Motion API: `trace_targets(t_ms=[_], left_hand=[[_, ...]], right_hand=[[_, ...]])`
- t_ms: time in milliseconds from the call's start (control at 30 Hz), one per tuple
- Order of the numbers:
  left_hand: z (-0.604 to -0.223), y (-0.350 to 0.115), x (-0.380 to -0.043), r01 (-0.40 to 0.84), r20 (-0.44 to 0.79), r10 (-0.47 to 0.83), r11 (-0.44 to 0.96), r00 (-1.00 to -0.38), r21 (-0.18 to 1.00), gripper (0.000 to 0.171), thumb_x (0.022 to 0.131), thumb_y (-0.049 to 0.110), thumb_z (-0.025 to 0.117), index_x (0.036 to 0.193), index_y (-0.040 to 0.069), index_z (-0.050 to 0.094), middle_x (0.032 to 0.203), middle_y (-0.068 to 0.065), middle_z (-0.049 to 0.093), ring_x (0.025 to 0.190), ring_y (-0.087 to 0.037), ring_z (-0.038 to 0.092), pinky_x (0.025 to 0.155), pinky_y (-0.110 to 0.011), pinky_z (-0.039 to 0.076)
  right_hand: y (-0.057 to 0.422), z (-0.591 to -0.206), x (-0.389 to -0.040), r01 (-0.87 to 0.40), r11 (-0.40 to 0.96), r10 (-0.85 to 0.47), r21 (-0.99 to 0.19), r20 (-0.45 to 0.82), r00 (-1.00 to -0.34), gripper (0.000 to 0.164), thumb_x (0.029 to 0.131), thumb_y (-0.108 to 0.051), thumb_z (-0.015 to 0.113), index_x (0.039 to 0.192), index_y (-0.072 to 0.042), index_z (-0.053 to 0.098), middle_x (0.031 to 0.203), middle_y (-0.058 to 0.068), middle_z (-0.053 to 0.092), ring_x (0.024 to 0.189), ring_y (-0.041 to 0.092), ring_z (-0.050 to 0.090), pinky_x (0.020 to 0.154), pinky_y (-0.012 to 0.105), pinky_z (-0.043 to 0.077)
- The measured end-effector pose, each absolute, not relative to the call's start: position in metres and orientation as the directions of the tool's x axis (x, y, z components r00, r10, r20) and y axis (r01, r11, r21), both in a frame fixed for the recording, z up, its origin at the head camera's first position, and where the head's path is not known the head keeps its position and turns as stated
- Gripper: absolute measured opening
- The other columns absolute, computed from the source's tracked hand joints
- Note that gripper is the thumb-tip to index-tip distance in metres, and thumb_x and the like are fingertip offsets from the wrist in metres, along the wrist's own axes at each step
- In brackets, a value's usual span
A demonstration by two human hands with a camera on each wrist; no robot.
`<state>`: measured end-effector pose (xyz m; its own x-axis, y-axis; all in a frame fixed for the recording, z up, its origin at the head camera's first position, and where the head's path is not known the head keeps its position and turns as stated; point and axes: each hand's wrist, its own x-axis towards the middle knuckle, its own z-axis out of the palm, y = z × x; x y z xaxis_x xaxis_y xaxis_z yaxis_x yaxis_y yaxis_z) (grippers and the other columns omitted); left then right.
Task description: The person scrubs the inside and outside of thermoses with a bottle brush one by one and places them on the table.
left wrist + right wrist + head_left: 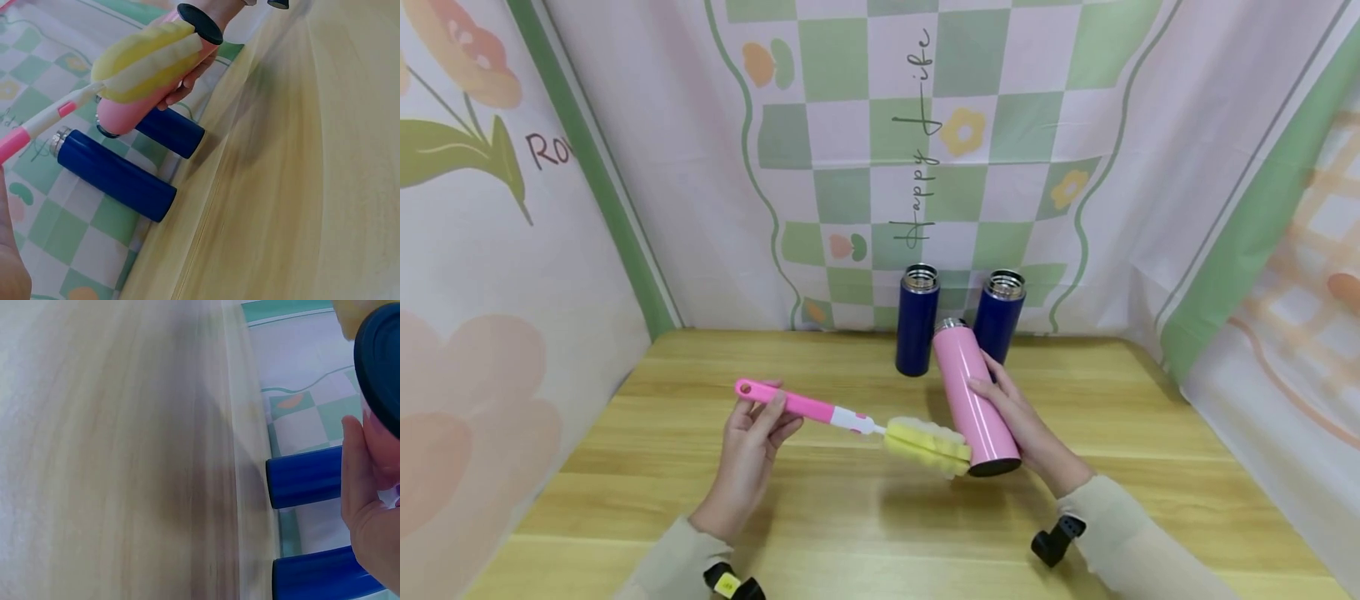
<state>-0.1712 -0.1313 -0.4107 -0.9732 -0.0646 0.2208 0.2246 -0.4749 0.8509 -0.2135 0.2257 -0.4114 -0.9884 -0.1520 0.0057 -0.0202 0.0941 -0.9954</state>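
A bottle brush has a pink handle (805, 406), a white neck and a yellow-and-white sponge head (927, 446). My left hand (751, 446) pinches the handle near its holed end, thumb on top. My right hand (1018, 412) grips a pink bottle (973, 400) from its right side and holds it tilted above the table, steel mouth away from me and black base (381, 369) toward me. In the head view the sponge tip overlaps the bottle's lower left side; whether they touch I cannot tell. The sponge stays outside the bottle.
Two dark blue bottles (916, 321) with open steel mouths stand upright at the back of the wooden table (820, 533). The right one (1000, 312) is partly hidden by the pink bottle and right hand. A patterned curtain (835, 167) hangs behind the table.
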Motion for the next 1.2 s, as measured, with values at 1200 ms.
trace_targets(t_ms=[1200], left_hand=[[-0.384, -0.130, -0.201, 0.408, 0.263, -0.335, -0.506, -0.905, 0.760, 0.029, 0.101, 0.017, 0.062, 0.125, 0.003, 0.053, 0.106, -0.009, 0.062, 0.090, -0.014, 0.068, 0.088, -0.026, 0.060]], right_hand=[[0.230, -0.414, -0.204, -0.048, 0.113, -0.256, -0.992, 0.018, -0.967, 0.060, 0.109, -0.035, 0.038, 0.162, -0.025, 0.013, 0.151, 0.023, 0.029, 0.110, 0.025, 0.051, 0.090, 0.034, 0.049]])
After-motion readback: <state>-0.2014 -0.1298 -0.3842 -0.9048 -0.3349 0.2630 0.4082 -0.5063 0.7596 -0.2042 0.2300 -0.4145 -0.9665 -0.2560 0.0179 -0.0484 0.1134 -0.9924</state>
